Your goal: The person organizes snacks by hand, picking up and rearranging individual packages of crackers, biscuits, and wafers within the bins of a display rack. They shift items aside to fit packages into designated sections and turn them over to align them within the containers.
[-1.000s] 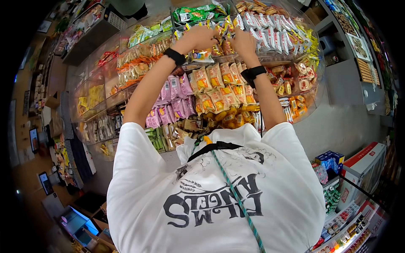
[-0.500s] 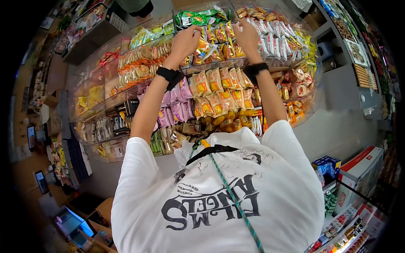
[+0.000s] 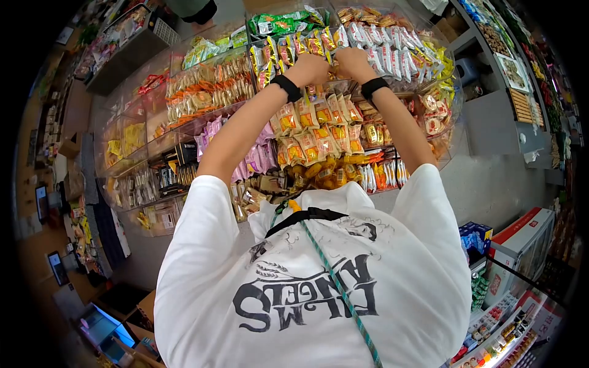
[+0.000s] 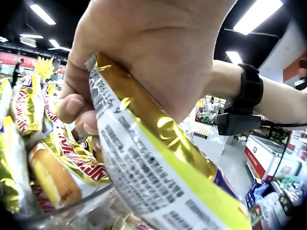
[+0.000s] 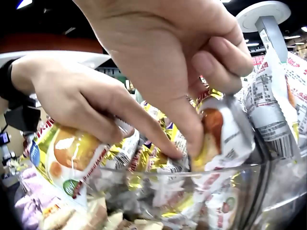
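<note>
My left hand [image 3: 310,69] holds a bread packet [image 4: 158,158] with a gold, yellow and white wrapper, printed text facing the left wrist camera. Its index finger stretches down among the packets in the bin, as the right wrist view shows. Close beside it, my right hand [image 3: 354,64] reaches into the same clear bin [image 5: 158,173]. There its thumb and index finger pinch a white bread packet [image 5: 225,136] at the bin's right end, while the other fingers curl. More yellow-and-red bread packets [image 4: 72,165] stand in rows around both hands.
Clear dividers split the stepped display. Tan packets [image 3: 313,144] lie nearer my body, purple packets [image 3: 261,159] to their left. White packets [image 3: 389,61] stand right of my hands, green bags [image 3: 288,23] behind. A red-and-white freezer [image 3: 521,239] stands at right.
Both hands have come nearer my body and close together at the bin's front. Half a second ago they were apart, the left one holding the bread packet over the row.
</note>
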The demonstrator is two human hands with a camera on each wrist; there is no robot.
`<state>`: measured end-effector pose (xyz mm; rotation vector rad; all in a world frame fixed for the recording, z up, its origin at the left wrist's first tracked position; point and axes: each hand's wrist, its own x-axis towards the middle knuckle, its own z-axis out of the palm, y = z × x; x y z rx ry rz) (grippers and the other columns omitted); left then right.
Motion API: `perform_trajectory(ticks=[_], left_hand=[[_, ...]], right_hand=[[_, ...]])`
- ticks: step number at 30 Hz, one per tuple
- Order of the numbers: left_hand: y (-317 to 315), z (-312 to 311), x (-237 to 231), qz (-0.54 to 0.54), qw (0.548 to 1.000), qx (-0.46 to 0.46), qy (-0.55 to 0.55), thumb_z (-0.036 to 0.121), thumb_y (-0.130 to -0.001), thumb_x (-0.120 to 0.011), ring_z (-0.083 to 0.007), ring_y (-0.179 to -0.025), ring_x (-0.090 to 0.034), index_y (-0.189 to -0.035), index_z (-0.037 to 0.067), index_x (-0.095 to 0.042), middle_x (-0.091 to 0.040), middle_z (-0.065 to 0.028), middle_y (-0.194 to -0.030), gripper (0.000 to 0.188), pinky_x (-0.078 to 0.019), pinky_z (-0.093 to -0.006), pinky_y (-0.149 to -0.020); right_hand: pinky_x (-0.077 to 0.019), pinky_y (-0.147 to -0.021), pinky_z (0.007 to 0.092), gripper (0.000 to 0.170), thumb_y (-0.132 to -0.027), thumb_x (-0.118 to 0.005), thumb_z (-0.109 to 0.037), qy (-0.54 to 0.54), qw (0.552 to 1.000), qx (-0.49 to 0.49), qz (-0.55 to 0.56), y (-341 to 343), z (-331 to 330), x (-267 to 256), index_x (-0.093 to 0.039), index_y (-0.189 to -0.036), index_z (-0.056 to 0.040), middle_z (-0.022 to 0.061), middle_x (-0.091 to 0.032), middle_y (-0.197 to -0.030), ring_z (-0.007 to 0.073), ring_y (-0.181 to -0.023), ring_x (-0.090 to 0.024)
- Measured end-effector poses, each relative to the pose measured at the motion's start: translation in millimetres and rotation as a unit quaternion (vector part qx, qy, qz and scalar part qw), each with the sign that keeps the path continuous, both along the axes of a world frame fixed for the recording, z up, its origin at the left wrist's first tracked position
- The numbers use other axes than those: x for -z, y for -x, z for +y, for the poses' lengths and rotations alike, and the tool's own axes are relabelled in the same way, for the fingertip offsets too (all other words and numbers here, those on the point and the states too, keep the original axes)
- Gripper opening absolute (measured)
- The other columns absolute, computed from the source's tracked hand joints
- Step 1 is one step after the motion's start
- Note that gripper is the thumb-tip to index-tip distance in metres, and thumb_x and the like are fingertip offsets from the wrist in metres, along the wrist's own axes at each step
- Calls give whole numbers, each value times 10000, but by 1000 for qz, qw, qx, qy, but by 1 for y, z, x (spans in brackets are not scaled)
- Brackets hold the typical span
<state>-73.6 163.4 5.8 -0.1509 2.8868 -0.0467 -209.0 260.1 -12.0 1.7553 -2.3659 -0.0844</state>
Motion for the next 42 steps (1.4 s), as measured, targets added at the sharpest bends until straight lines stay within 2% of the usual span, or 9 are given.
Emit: perform_trajectory(ticks=[5,16,20,26,30,33,38,40,42], left_hand=[[-14,-3,-9,43,999,-10,-1,183,-846,-516,-282,-881,-702,-1197,299,-678,-720,-111,-915,404,-556,-424,-736],[-33,-7,-16,60,998,-30,2,187,-870,-494,-279,-842,-700,-1262,350,-636,-724,-86,-928,447,-557,-421,-703],[-34,-10,-16,49,998,-34,-2,190,-874,-487,-280,-878,-696,-1266,345,-634,-722,-80,-965,446,-555,-430,-737],[-33,-23,-1,97,989,-13,-107,205,-924,-445,-333,-833,-678,-1340,284,-570,-702,-163,-952,441,-539,-458,-777],[-36,-14,-19,226,937,-134,-229,283,-945,-449,-345,-871,-675,-1264,172,-617,-708,-159,-937,378,-528,-464,-792],[-40,0,-23,289,892,-187,-292,305,-960,-469,-301,-705,-632,-1137,56,-641,-646,-204,-799,350,-470,-436,-642],[-30,15,-14,302,855,-216,-362,318,-983,-477,-230,-706,-590,-1047,18,-628,-616,-133,-810,341,-450,-386,-601],[-22,21,-3,312,624,-358,-621,269,-973,-499,-247,-753,-642,-1057,-27,-591,-652,-165,-871,321,-513,-380,-680],[-14,29,19,287,641,-375,-606,236,-1001,-475,-214,-749,-633,-1013,-30,-557,-624,-130,-877,279,-521,-346,-673]], right_hand=[[-532,-598,468,158,-769,-724,-192,164,970,146,-101,-22,16,-15,-689,-821,-47,182,-668,-836,371,-716,-678],[-501,-653,433,190,-895,-646,-161,502,817,178,-222,-71,9,25,-696,-1028,-35,129,-627,-966,344,-733,-635],[-502,-659,439,216,-877,-667,-171,488,832,169,-204,-74,10,36,-706,-1044,-40,144,-652,-940,338,-762,-642],[-443,-910,491,292,-850,-698,-194,223,940,175,-188,-68,44,9,-705,-1085,-21,198,-692,-888,361,-878,-646],[-451,-942,448,351,-916,-645,-260,395,888,114,-207,-57,60,14,-677,-1135,12,178,-706,-972,315,-896,-660],[-536,-724,337,628,-950,-590,-474,302,675,97,-666,-78,76,-16,-543,-1301,45,147,-644,-1157,183,-932,-647],[-556,-766,348,801,-870,-679,-507,349,643,126,-670,-89,89,-22,-401,-1420,5,184,-577,-1242,223,-965,-658],[-570,-783,356,901,-810,-780,-442,413,599,123,-675,-89,89,-24,-333,-1457,-2,201,-563,-1248,243,-964,-675],[-558,-749,338,832,-802,-806,-345,413,594,114,-681,-90,86,-15,-378,-1415,21,187,-609,-1193,228,-908,-686]])
